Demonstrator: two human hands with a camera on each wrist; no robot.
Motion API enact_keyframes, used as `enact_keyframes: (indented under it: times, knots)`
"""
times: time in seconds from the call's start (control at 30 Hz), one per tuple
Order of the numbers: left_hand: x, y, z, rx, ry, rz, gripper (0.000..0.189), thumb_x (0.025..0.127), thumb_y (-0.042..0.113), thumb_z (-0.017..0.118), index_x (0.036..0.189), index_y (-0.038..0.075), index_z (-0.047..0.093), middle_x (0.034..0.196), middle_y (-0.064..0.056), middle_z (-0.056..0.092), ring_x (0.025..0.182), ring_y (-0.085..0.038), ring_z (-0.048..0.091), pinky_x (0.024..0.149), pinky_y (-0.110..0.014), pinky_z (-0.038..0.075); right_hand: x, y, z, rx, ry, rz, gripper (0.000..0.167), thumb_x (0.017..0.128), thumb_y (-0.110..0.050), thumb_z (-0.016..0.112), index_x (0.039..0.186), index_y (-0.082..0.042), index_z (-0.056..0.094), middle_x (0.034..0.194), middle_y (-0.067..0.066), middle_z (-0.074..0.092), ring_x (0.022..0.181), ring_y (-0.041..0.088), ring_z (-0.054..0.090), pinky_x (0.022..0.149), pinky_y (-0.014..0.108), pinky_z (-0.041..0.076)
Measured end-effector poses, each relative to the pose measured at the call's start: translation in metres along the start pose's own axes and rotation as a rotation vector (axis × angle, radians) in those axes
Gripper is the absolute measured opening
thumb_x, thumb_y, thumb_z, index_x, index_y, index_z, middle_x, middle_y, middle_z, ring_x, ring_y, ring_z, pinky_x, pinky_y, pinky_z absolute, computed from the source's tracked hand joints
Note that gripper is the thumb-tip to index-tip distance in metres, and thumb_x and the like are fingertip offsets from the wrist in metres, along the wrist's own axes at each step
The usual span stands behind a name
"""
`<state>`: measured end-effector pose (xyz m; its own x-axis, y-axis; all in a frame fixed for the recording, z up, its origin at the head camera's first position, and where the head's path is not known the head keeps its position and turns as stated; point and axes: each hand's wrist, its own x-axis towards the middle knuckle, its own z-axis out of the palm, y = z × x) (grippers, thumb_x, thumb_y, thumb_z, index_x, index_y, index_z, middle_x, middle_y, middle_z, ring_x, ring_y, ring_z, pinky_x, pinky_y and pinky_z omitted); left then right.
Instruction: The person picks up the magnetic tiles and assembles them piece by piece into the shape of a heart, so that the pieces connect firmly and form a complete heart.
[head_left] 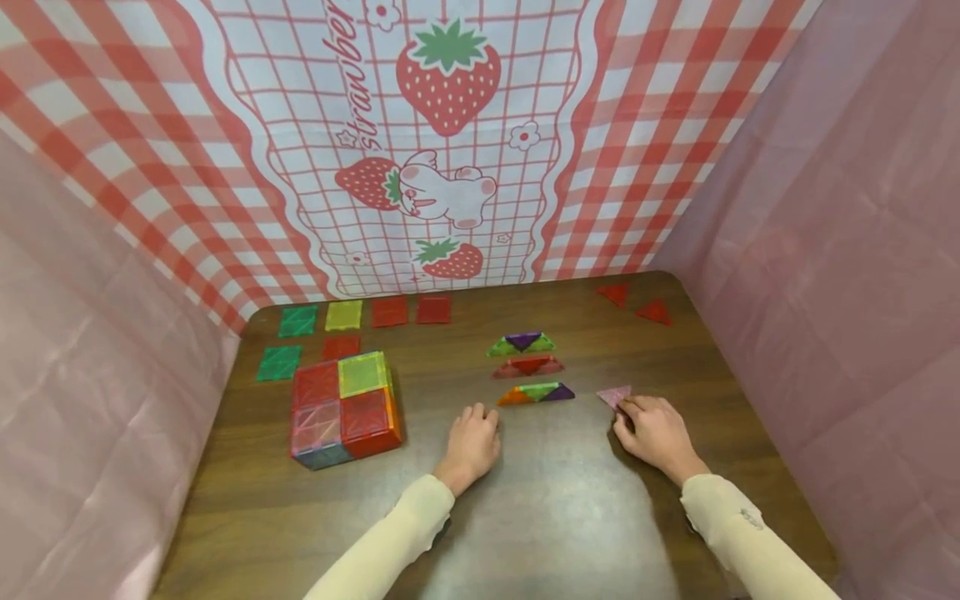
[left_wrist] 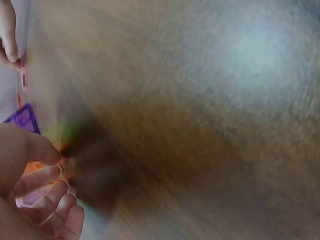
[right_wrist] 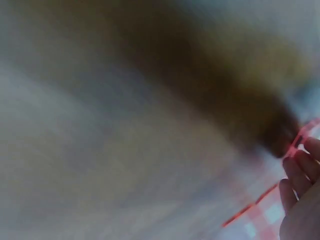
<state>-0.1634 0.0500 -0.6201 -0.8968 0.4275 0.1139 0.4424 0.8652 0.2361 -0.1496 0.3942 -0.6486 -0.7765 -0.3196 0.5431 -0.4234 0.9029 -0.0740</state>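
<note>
On the right half of the table, my right hand (head_left: 656, 429) pinches a pink triangular magnetic tile (head_left: 613, 395) by its near corner. The right wrist view shows its pink edge (right_wrist: 302, 134) beside the fingertips. My left hand (head_left: 472, 442) rests near the middle, fingers loosely curled and holding nothing. Just beyond it stands an orange, green and purple tile strip (head_left: 536, 393). Behind that are a red and pink strip (head_left: 528, 367) and a green and purple strip (head_left: 522, 342). Purple tile (left_wrist: 24, 119) appears past the left hand in the left wrist view.
Left of my left hand stands a box of magnetic tiles (head_left: 365, 414) with red, yellow and pink squares on top. Green squares (head_left: 298, 321), a yellow square (head_left: 344, 315) and red squares (head_left: 433, 310) lie behind it. Two red triangles (head_left: 654, 312) lie at back right. Curtains (head_left: 847, 250) flank the table.
</note>
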Motion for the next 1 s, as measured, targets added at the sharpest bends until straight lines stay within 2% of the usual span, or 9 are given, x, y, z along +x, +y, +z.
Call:
enact_keyframes:
  times: [0.17, 0.37, 0.43, 0.57, 0.67, 0.83, 0.9, 0.93, 1.0]
  knots:
    - [-0.004, 0.009, 0.000, 0.033, -0.008, 0.086, 0.016, 0.086, 0.017, 0.073, 0.101, 0.012, 0.067, 0.098, -0.004, 0.061, 0.092, -0.024, 0.059, 0.077, -0.037, 0.054, -0.010, -0.029, 0.010, 0.091, 0.073, -0.173, 0.030, 0.081, -0.022, 0.061, 0.093, 0.000, 0.078, 0.089, 0.012, 0.074, 0.079, 0.029, 0.070, 0.075, 0.045, 0.054]
    - [-0.006, 0.019, -0.002, 0.059, -0.073, 0.213, 0.025, 0.089, 0.021, 0.074, 0.112, 0.013, 0.069, 0.104, -0.004, 0.060, 0.098, -0.021, 0.060, 0.082, -0.035, 0.055, -0.006, -0.076, 0.016, 0.173, 0.017, -0.293, 0.032, 0.080, -0.021, 0.066, 0.104, -0.003, 0.077, 0.099, 0.007, 0.073, 0.087, 0.024, 0.068, 0.076, 0.040, 0.053]
    - [-0.006, 0.022, -0.002, 0.065, -0.079, 0.244, 0.028, 0.091, 0.021, 0.072, 0.118, 0.013, 0.068, 0.110, -0.003, 0.061, 0.102, -0.020, 0.060, 0.085, -0.034, 0.055, -0.002, -0.091, 0.018, 0.181, -0.025, -0.303, 0.036, 0.079, -0.021, 0.069, 0.109, -0.003, 0.076, 0.104, 0.007, 0.072, 0.092, 0.023, 0.068, 0.078, 0.040, 0.053]
    - [-0.007, 0.026, 0.002, 0.060, -0.047, 0.295, 0.030, 0.099, 0.019, 0.065, 0.128, 0.012, 0.065, 0.122, -0.003, 0.064, 0.108, -0.019, 0.062, 0.091, -0.031, 0.055, 0.004, -0.115, 0.022, 0.182, -0.104, -0.305, 0.043, 0.080, -0.022, 0.071, 0.118, -0.003, 0.073, 0.114, 0.009, 0.072, 0.101, 0.022, 0.067, 0.082, 0.039, 0.053]
    - [-0.007, 0.027, 0.003, 0.051, -0.024, 0.315, 0.029, 0.102, 0.018, 0.062, 0.130, 0.010, 0.066, 0.127, -0.004, 0.066, 0.111, -0.018, 0.064, 0.093, -0.030, 0.055, 0.006, -0.126, 0.024, 0.187, -0.122, -0.303, 0.045, 0.080, -0.022, 0.072, 0.121, -0.003, 0.072, 0.119, 0.010, 0.072, 0.105, 0.023, 0.067, 0.083, 0.038, 0.053]
    - [-0.007, 0.025, 0.004, 0.033, -0.019, 0.306, 0.031, 0.100, 0.019, 0.065, 0.129, 0.010, 0.070, 0.129, -0.001, 0.069, 0.115, -0.016, 0.064, 0.091, -0.031, 0.055, 0.003, -0.132, 0.026, 0.203, -0.128, -0.277, 0.048, 0.080, -0.021, 0.071, 0.124, -0.003, 0.071, 0.125, 0.011, 0.070, 0.106, 0.023, 0.066, 0.082, 0.037, 0.052]
    - [-0.008, 0.023, 0.004, 0.035, -0.020, 0.305, 0.031, 0.099, 0.021, 0.066, 0.129, 0.011, 0.071, 0.131, -0.001, 0.069, 0.115, -0.015, 0.064, 0.090, -0.030, 0.055, 0.002, -0.131, 0.027, 0.217, -0.112, -0.285, 0.048, 0.080, -0.021, 0.071, 0.125, -0.003, 0.071, 0.125, 0.011, 0.070, 0.105, 0.022, 0.067, 0.080, 0.036, 0.051]
    - [-0.008, 0.023, 0.003, 0.040, -0.017, 0.312, 0.030, 0.100, 0.022, 0.066, 0.128, 0.012, 0.071, 0.131, -0.001, 0.069, 0.115, -0.015, 0.065, 0.088, -0.030, 0.055, 0.002, -0.130, 0.027, 0.241, -0.077, -0.305, 0.047, 0.079, -0.019, 0.070, 0.123, -0.003, 0.072, 0.123, 0.011, 0.071, 0.104, 0.022, 0.067, 0.079, 0.036, 0.051]
    - [-0.008, 0.022, 0.003, 0.060, -0.013, 0.326, 0.031, 0.100, 0.026, 0.065, 0.126, 0.012, 0.072, 0.130, 0.000, 0.070, 0.114, -0.014, 0.066, 0.084, -0.028, 0.054, 0.006, -0.125, 0.027, 0.292, 0.043, -0.364, 0.038, 0.081, -0.015, 0.066, 0.116, -0.003, 0.075, 0.117, 0.010, 0.073, 0.098, 0.022, 0.069, 0.077, 0.037, 0.050]
